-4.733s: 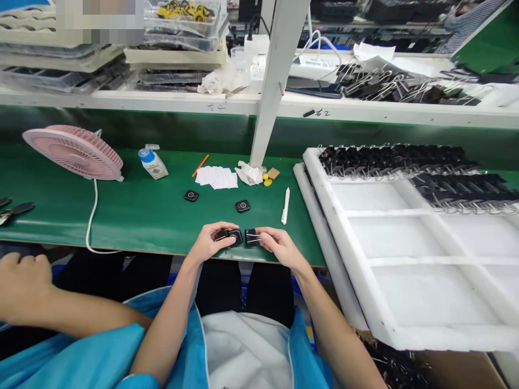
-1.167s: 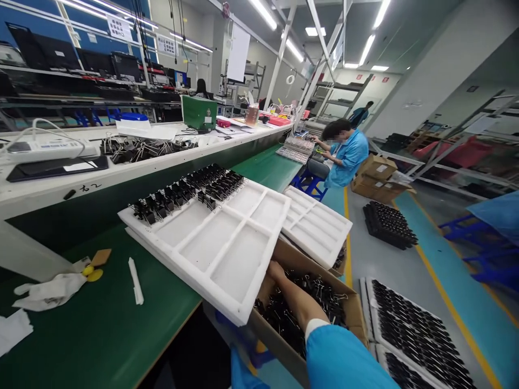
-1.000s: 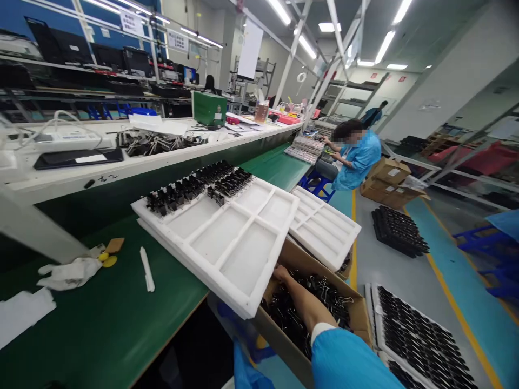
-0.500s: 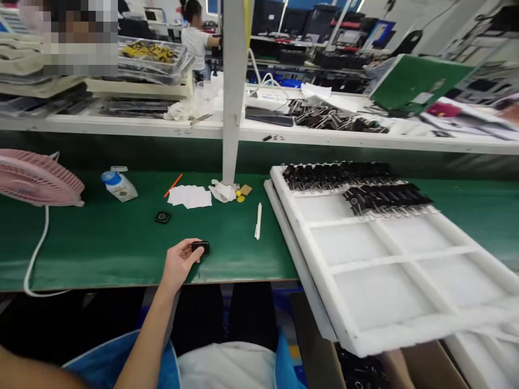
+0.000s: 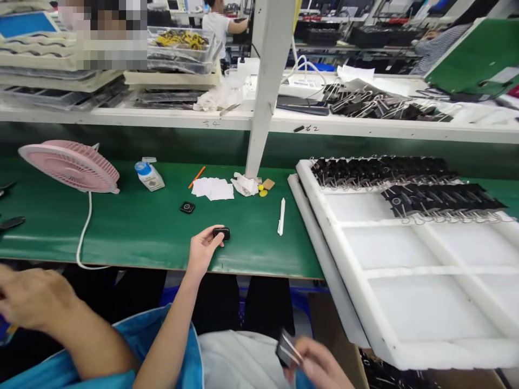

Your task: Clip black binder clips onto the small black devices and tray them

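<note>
My left hand (image 5: 206, 246) is closed on a small black watch body (image 5: 221, 233), pinched between thumb and fingers just above the green table (image 5: 259, 254). A second black watch body (image 5: 187, 207) lies on the table, farther back and to the left, with a round mark on its upper face. Low in front of my lap, my right hand (image 5: 316, 362) grips a black binder clip (image 5: 287, 350) by its metal handles. This hand is a little blurred. A white foam tray (image 5: 393, 319) at the right bears rows of black binder clips (image 5: 441, 200).
On the table are a white pen (image 5: 281, 216), white paper slips (image 5: 213, 188), a blue-capped bottle (image 5: 149, 175) and a pink fan (image 5: 71, 165). A co-worker's hand (image 5: 36, 300) is at the lower left. Below the tray, more black clips (image 5: 393, 373) lie in a box.
My right hand has come up from the box under the foam tray and leftward, with a binder clip in it. The left hand keeps the watch body. The view has turned left; a co-worker's hand now shows.
</note>
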Demonstrator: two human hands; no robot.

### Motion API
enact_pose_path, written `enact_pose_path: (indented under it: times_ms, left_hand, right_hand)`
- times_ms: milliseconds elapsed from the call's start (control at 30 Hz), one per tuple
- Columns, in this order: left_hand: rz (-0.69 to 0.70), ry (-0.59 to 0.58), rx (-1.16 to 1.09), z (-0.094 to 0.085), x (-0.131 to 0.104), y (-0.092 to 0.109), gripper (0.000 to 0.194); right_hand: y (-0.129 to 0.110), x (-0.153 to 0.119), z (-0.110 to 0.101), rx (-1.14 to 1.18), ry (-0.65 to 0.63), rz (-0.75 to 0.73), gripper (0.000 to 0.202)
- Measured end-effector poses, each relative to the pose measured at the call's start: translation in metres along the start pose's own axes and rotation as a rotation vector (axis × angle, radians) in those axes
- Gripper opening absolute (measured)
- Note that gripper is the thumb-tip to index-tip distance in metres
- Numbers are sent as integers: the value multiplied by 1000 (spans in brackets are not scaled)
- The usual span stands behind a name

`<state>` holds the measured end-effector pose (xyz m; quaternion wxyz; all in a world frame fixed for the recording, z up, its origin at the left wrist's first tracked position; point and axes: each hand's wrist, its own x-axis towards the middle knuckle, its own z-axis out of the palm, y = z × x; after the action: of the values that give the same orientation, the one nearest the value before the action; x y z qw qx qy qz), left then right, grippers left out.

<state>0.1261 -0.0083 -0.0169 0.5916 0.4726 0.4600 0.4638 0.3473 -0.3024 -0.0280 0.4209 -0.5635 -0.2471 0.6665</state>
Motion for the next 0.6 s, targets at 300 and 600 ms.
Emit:
enact_pose_path:
  times_ms: [300, 600]
  left_hand:
    - [-44, 13, -161, -3, -1, 3, 42]
    - [-66, 0, -184, -3, -1, 3, 38]
  right_hand:
    - [-129, 179, 71, 134, -46, -379, 48]
    - [-116, 188, 64, -210, -85, -463, 49]
